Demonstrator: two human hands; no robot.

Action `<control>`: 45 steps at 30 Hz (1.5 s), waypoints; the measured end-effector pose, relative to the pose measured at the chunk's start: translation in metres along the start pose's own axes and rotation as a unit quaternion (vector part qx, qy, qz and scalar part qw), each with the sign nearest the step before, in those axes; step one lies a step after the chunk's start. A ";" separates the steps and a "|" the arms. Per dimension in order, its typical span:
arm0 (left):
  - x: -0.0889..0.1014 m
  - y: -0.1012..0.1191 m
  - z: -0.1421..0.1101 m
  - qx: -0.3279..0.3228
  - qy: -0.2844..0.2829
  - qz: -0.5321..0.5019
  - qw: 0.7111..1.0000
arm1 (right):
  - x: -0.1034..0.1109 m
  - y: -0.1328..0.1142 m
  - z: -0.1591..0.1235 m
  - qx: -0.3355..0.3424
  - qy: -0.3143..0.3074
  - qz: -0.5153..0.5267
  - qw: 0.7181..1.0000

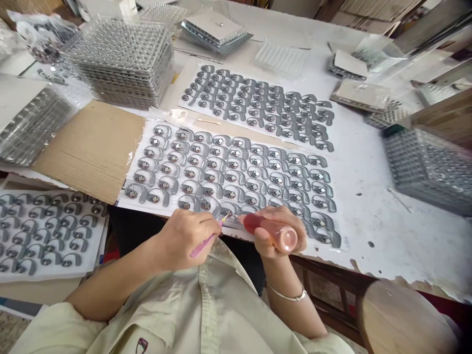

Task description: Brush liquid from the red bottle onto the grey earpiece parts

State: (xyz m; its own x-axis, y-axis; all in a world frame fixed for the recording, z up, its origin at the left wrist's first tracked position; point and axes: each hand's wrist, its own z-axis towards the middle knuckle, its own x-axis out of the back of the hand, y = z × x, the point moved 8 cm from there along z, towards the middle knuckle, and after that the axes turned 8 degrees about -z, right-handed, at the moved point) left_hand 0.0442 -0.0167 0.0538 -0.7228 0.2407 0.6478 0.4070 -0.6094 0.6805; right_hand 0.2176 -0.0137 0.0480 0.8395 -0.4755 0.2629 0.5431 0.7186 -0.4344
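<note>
- left hand (186, 241): fingers (210, 227) pinch a pink-handled pick (207, 244), narrow grip, tip at a curved silver part (225, 210)
- right hand (276, 231): fingers (262, 235) wrap a red-and-clear squeeze bottle (283, 237), its red end just beside the pick tip
- curved silver part lies at the near edge of a white sheet (313, 250), among rows of like parts
- second sheet of parts (258, 105) lies beyond it on the white surface (387, 231)
- stacked clear trays of parts (121, 61) stand far left; brown cardboard (92, 147) lies beside the near sheet

Small assembly workshop, paper-covered workbench (372, 231), stacked clear trays of metal parts (120, 61), rows of metal pieces (228, 169)
</note>
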 end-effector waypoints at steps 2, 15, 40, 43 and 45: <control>0.002 -0.001 0.002 0.002 -0.004 -0.008 1.000 | -0.001 0.001 -0.001 -0.002 -0.007 -0.004 1.000; 0.005 -0.006 0.007 0.010 -0.011 -0.059 0.998 | -0.002 -0.002 0.002 0.013 0.002 -0.021 1.000; 0.009 -0.012 0.007 0.019 0.009 -0.091 0.996 | 0.005 0.005 -0.007 -0.021 0.042 -0.006 0.999; 0.008 -0.015 0.007 0.026 0.004 -0.096 0.995 | 0.003 0.003 -0.005 -0.021 0.036 -0.001 0.999; 0.008 -0.016 0.007 0.031 0.001 -0.101 0.994 | 0.002 0.003 -0.004 -0.031 0.035 -0.012 0.999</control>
State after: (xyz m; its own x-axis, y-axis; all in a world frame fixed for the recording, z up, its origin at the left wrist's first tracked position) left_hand 0.0359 0.0003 0.0506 -0.7942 0.3513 0.4957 0.2871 -0.5021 0.8158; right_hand 0.2213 -0.0146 0.0435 0.8219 -0.5282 0.2133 0.5586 0.6745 -0.4827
